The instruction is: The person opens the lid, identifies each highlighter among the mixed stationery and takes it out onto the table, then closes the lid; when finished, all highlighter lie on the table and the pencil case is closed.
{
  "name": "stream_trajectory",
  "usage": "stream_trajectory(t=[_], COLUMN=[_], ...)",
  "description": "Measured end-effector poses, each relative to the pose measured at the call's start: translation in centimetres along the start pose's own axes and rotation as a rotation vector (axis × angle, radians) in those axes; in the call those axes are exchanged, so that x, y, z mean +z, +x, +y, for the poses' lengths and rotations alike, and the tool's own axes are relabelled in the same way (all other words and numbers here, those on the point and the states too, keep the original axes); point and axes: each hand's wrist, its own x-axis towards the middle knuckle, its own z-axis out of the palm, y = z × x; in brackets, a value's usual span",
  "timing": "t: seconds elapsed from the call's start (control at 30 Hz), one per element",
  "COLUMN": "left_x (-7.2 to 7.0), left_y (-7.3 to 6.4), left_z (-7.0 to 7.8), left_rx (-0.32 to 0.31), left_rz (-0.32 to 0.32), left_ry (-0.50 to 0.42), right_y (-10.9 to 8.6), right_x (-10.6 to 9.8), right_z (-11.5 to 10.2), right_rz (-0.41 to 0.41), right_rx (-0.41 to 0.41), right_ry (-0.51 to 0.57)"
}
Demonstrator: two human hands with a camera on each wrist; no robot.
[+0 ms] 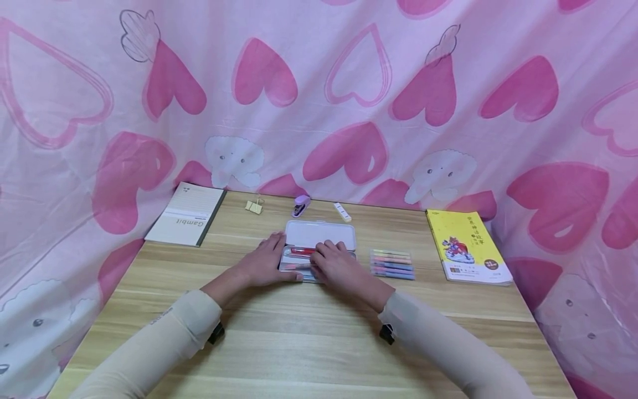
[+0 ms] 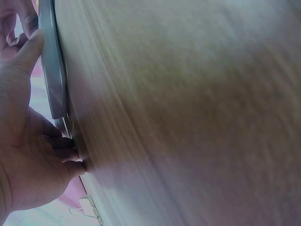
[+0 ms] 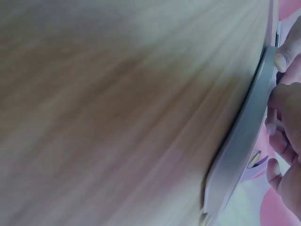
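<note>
An open pencil case [image 1: 295,260] lies on a wooden table [image 1: 309,343], its lid [image 1: 320,235] folded back on the far side. The left hand [image 1: 264,260], fingers extended, rests against the case's left end with its thumb along the near edge. The right hand [image 1: 341,269] arches over the case's right part, fingers bent down; whether they pinch anything cannot be told. A red pen [image 1: 301,251] lies inside, just beside the right fingers

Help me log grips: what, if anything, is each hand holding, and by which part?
Left hand: pencil case, by front rim and left side. Right hand: cannot tell if it holds anything.
</note>
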Motion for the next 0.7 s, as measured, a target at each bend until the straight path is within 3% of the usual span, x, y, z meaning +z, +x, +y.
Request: stream_trajectory(t=[0.27, 0.7], left_x=[0.0, 0.0], left_y=[0.1, 0.1], left_z=[0.2, 0.0], left_rx=[0.003, 0.007], left_rz=[-0.008, -0.011], left_ry=[0.005, 0.017], right_y=[1.5, 2.1], right_x=[0.4, 0.5], right_z=[-0.9, -1.2], right_rz=[0.017, 0.019], right_rx=[-0.052, -0.062], right_ry=[-0.069, -0.09])
